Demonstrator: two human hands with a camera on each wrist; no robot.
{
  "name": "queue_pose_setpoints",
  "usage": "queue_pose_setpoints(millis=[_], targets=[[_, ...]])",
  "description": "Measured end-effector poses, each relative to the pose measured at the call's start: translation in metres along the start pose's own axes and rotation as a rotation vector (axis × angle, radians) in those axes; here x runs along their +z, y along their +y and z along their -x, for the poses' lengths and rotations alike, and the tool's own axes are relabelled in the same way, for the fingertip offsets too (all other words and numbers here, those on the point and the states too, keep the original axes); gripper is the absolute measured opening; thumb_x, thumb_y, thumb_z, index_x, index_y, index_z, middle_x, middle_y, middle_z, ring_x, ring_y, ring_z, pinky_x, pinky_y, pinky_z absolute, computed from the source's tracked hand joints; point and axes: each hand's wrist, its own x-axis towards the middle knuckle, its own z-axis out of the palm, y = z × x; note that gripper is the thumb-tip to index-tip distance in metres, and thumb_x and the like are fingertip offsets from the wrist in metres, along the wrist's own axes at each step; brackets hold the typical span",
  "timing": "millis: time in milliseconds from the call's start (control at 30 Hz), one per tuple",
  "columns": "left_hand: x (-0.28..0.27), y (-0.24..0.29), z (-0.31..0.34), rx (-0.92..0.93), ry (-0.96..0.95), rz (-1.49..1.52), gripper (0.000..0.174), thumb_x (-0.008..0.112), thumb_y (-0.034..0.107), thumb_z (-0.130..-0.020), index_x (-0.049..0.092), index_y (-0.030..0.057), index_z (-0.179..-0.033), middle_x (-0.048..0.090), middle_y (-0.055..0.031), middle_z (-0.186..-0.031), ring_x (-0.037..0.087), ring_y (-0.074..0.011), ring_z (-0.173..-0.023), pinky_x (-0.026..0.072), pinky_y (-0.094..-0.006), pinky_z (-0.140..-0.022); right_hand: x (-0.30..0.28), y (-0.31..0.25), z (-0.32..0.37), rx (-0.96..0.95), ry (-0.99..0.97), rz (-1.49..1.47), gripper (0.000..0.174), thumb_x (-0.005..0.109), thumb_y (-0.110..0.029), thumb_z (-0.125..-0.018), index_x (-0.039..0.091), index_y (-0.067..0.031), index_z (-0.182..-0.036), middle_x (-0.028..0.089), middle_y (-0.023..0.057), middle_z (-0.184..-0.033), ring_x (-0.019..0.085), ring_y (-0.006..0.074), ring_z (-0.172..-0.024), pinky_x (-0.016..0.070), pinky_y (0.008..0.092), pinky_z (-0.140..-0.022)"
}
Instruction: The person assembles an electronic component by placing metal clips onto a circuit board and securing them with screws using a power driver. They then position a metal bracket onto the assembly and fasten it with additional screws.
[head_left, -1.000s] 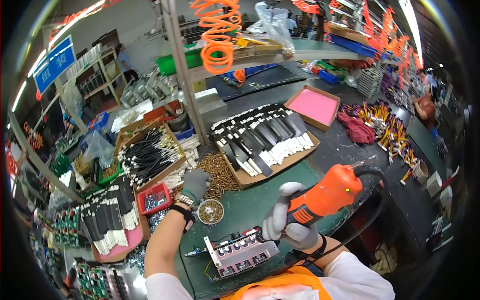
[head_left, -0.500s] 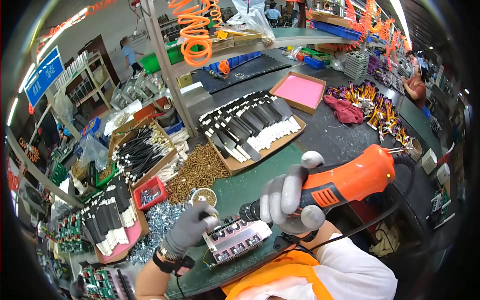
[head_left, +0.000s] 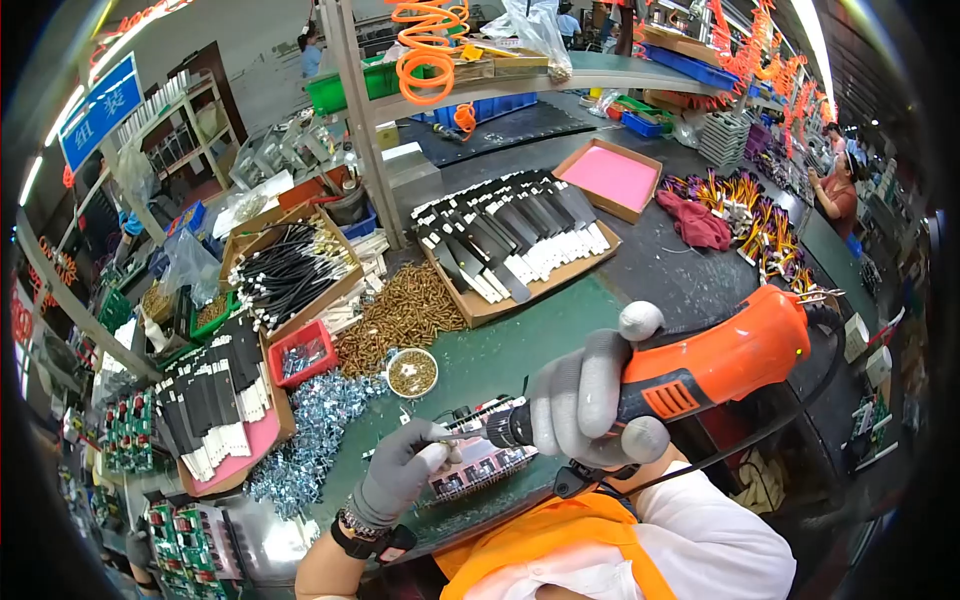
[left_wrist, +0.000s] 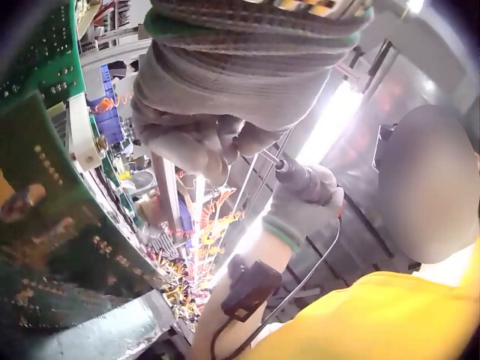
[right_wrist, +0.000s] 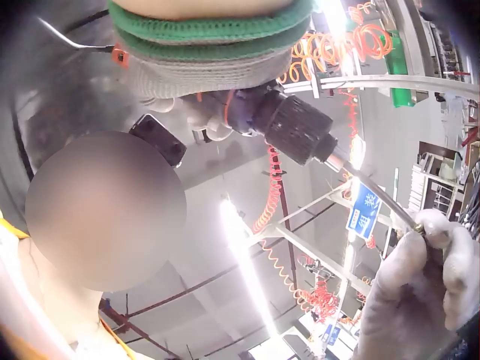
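My gloved right hand grips an orange electric screwdriver around its dark front part, with the bit pointing left. At the bit's tip, my gloved left hand pinches a small brass-coloured screw between thumb and forefinger; most of it is hidden by the fingertips. The long metal bit reaches right to those fingertips in the right wrist view. Below both hands lies a circuit board assembly with a pale plate and rows of components, partly covered by the left hand.
A white bowl of small brass screws stands behind the board, beside a heap of brass pieces. Silvery metal parts and a red bin lie left. A carton of black-and-white strips stands behind. The screwdriver's cable hangs at right.
My left hand has come from beside the bowl, over the board, to the bit's tip with the small screw. The right hand has swung the screwdriver lower at its tip and toward the left hand.
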Motion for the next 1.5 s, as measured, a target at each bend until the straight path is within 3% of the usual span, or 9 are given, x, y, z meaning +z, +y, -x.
queue_pose_setpoints(millis=[367, 433, 533, 733, 833, 933, 1067, 1167, 1500], targets=[[-0.004, -0.011, 0.006, -0.001, -0.003, 0.143, 0.024, 0.058, 0.020, -0.090, 0.058, -0.0009, -0.100, 0.066, -0.0103, -0.091, 0.062, -0.0143, -0.081, 0.0501, -0.0287, -0.073, -0.004, 0.007, -0.006, 0.040, -0.203, -0.065, 0.075, 0.070, -0.006, -0.083, 0.024, -0.0059, -0.143, 0.061, 0.0145, -0.090, 0.060, 0.0248, -0.066, 0.0515, 0.0414, -0.061], [-0.001, -0.015, 0.009, 0.049, 0.017, 0.143, 0.024, 0.057, 0.020, -0.091, 0.058, -0.0015, -0.100, 0.066, -0.0104, -0.091, 0.062, -0.0144, -0.081, 0.0504, -0.0291, -0.073, 0.006, 0.013, -0.011, 0.014, -0.134, 0.017, 0.070, 0.068, -0.014, -0.088, 0.026, -0.0086, -0.143, 0.055, 0.0075, -0.069, 0.050, 0.0161, -0.043, 0.0368, 0.0287, -0.037], [-0.003, -0.012, 0.016, 0.158, 0.031, -0.075, 0.019, 0.053, 0.008, -0.091, 0.058, -0.0004, -0.107, 0.066, -0.0086, -0.094, 0.062, -0.0126, -0.083, 0.0512, -0.0270, -0.073, 0.022, 0.021, -0.013, -0.035, 0.154, 0.045, 0.066, 0.066, -0.017, -0.089, 0.027, -0.0058, -0.142, 0.052, 0.0047, -0.066, 0.045, 0.0129, -0.041, 0.0377, 0.0289, -0.038], [-0.002, -0.014, 0.024, 0.039, -0.021, 0.208, 0.017, 0.054, 0.011, -0.091, 0.060, 0.0001, -0.103, 0.066, -0.0079, -0.092, 0.059, -0.0120, -0.078, 0.0482, -0.0271, -0.072, 0.005, 0.006, -0.012, 0.207, 0.102, 0.006, 0.069, 0.070, -0.019, -0.086, 0.031, -0.0147, -0.143, 0.060, 0.0064, -0.084, 0.053, 0.0185, -0.052, 0.0444, 0.0347, -0.047], [-0.002, -0.010, 0.020, 0.415, 0.091, -0.544, 0.011, 0.055, 0.007, -0.088, 0.061, 0.0005, -0.096, 0.064, -0.0062, -0.087, 0.059, -0.0131, -0.077, 0.0479, -0.0274, -0.071, 0.007, 0.012, -0.017, 0.243, 0.094, 0.032, 0.071, 0.070, -0.019, -0.086, 0.030, -0.0133, -0.143, 0.059, 0.0063, -0.081, 0.053, 0.0180, -0.051, 0.0435, 0.0340, -0.046], [0.000, -0.010, 0.022, 0.263, 0.161, -0.400, 0.012, 0.056, 0.005, -0.087, 0.062, 0.0013, -0.096, 0.062, -0.0058, -0.086, 0.059, -0.0145, -0.078, 0.0477, -0.0279, -0.072, 0.011, 0.027, -0.021, 0.156, 0.141, 0.133, 0.065, 0.067, -0.020, -0.088, 0.031, -0.0060, -0.140, 0.048, 0.0013, -0.071, 0.043, 0.0101, -0.045, 0.0352, 0.0277, -0.041], [-0.011, -0.013, 0.014, 0.568, 0.244, -0.881, 0.017, 0.064, 0.008, -0.084, 0.064, 0.0028, -0.101, 0.061, -0.0076, -0.083, 0.059, -0.0212, -0.077, 0.0472, -0.0313, -0.072, 0.005, 0.039, -0.018, 0.235, 0.222, 0.252, 0.064, 0.065, -0.026, -0.088, 0.033, -0.0057, -0.139, 0.049, 0.0017, -0.077, 0.043, 0.0103, -0.049, 0.0357, 0.0276, -0.045], [-0.014, 0.009, 0.010, 0.550, 0.171, -0.820, 0.021, 0.066, 0.009, -0.083, 0.066, 0.0038, -0.104, 0.061, -0.0078, -0.083, 0.060, -0.0222, -0.078, 0.0472, -0.0314, -0.073, -0.012, 0.051, -0.012, 0.320, 0.199, 0.199, 0.065, 0.064, -0.022, -0.088, 0.030, -0.0070, -0.142, 0.054, 0.0020, -0.083, 0.056, 0.0155, -0.063, 0.0484, 0.0344, -0.058], [-0.036, -0.007, 0.015, 0.110, 0.274, 0.179, 0.022, 0.056, 0.004, -0.090, 0.061, -0.0015, -0.111, 0.065, -0.0065, -0.097, 0.058, -0.0111, -0.083, 0.0482, -0.0255, -0.078, -0.020, 0.061, -0.019, 0.184, 0.147, 0.201, 0.066, 0.066, -0.026, -0.089, 0.030, -0.0069, -0.141, 0.055, 0.0026, -0.079, 0.049, 0.0124, -0.052, 0.0446, 0.0311, -0.049]])
